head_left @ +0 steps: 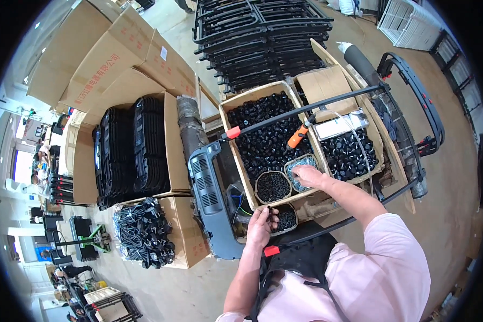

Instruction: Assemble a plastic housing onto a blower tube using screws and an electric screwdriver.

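Observation:
My right hand (308, 176) reaches into a small tub of silver screws (301, 162), its fingertips pinched together among them; what they hold is hidden. My left hand (261, 227) is closed, fingers curled in, beside a small tub of black screws (287, 218). Something small and dark shows at its fingers, too small to name. Another tub of small black screws (273, 187) stands between the hands. A black tubular frame (292, 115) with a vented plastic housing (205, 182) lies across the bins around my arms. An orange and black power screwdriver (299, 135) rests among black plastic caps (263, 126).
A second bin of black caps (346, 155) has a white metal box (342, 126) across it. Left stand an open carton of black plastic parts (136, 147) and a carton heaped with bundled black cables (143, 233). Black frames (263, 40) are stacked ahead.

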A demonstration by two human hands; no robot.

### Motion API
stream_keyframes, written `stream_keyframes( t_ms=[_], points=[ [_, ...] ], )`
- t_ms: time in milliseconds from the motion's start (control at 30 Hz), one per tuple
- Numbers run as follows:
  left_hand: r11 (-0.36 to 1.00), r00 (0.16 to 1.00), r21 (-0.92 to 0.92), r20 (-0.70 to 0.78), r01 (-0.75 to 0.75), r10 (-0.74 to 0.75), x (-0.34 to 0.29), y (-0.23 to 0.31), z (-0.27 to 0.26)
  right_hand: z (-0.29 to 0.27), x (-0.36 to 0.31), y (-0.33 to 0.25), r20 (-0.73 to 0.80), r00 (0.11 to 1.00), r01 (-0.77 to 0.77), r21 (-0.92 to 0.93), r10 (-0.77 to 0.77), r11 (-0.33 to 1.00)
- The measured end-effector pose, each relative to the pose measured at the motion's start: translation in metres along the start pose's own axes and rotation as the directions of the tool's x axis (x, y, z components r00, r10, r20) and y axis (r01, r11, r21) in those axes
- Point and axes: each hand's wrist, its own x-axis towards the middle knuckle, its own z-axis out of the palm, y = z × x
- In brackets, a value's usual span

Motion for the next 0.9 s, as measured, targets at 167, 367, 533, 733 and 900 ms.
stream_keyframes(
  t_ms=[167,367,533,733,900],
  points=[
    [0.999,0.999,0.024,0.04,0.026,-0.027,-0.006,0.009,-0.01,0.0,-0.007,0.001,-0.062,0.986,-0.15,0.03,0.152,0.988],
    [0.998,0.995,0.004,0.075,0.059,-0.059,-0.005,0.017,-0.031,-0.015,-0.012,-0.022,-0.066,0.936,-0.227,0.636,0.346,0.737],
    [0.996,0.991,0.008,0.105,0.088,-0.088,-0.005,0.03,-0.03,-0.028,-0.033,-0.111,0.085,0.982,-0.173,0.776,0.171,0.606],
    [0.998,0.992,0.021,0.109,0.063,-0.065,-0.009,0.029,-0.045,-0.021,-0.033,-0.199,-0.14,0.982,0.172,0.383,-0.127,0.908],
    [0.999,0.995,0.025,0.089,0.04,-0.042,-0.024,0.034,-0.055,-0.023,-0.029,-0.229,-0.088,0.964,0.265,0.23,-0.252,0.936]
  ],
)
